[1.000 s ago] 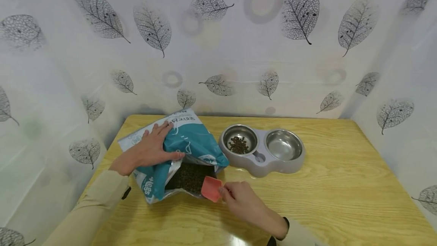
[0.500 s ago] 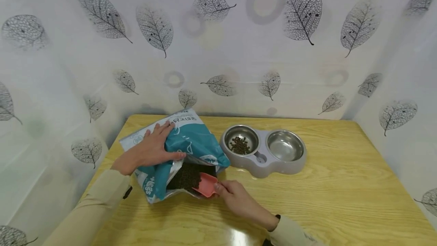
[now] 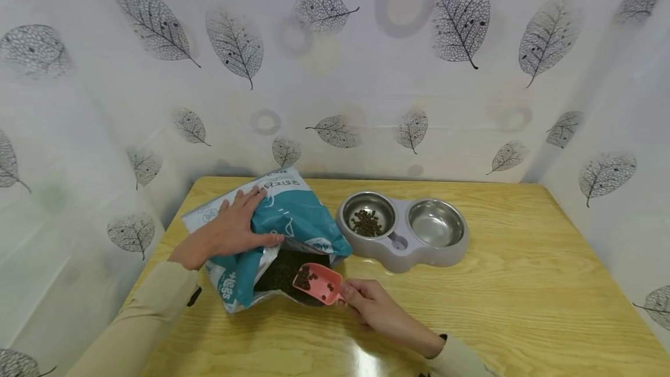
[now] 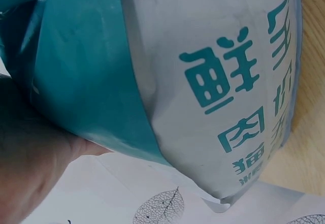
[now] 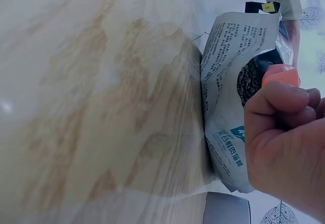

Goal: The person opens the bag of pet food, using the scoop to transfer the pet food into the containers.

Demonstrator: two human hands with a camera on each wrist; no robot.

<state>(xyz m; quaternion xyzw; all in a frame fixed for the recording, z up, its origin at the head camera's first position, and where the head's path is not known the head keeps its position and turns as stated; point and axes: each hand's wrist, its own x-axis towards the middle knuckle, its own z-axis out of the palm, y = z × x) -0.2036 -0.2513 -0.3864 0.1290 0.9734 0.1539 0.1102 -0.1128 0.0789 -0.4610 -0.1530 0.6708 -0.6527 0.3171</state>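
A teal and white pet food bag [image 3: 309,208] lies on its side at the left of the table, its mouth facing the front. Dark brown kibble [image 3: 277,269] shows inside the opening. My left hand [image 3: 235,228] rests on top of the bag, fingers spread and thumb near the mouth. In the left wrist view, part of that hand [image 4: 35,158] is against the bag's teal side. My right hand [image 3: 382,313] grips the handle of a pink scoop [image 3: 327,283], which carries some kibble and overlaps the bag's opening. The right wrist view shows curled fingers [image 5: 284,102] behind the scoop [image 5: 282,75].
Behind and right of the scoop stands a grey double pet bowl [image 3: 424,256]. Its left steel bowl [image 3: 387,205] contains a little kibble; the right one [image 3: 437,223] has a bare, shiny bottom. Everything sits on a wooden table [image 3: 534,284] against a leaf-print curtain [image 3: 356,80].
The scoop first went left into the kibble in the bag's mouth, then came back slightly right, now level with kibble in it. My left hand and the bag have stayed put.
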